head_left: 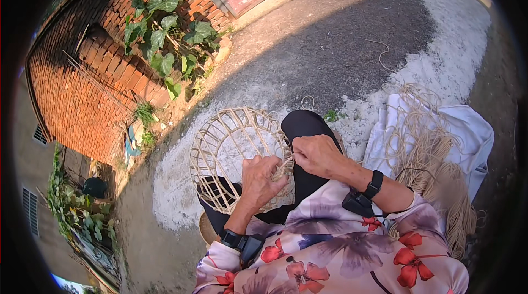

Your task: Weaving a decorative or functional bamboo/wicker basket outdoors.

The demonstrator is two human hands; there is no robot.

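While gripped, woven basket frame point(231, 148) meets both hands.

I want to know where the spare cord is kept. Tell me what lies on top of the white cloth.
On the white cloth lies a loose tangle of pale cord, running into a thicker bundle nearer the person. The cord covers the cloth's middle, so anything beneath it cannot be seen.

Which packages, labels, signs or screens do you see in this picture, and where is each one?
No package, label, sign or screen shows here.
Nearest to such things: a black band with a small black box on the left wrist, and the same on the right wrist.
Both hands work on a round woven basket frame.
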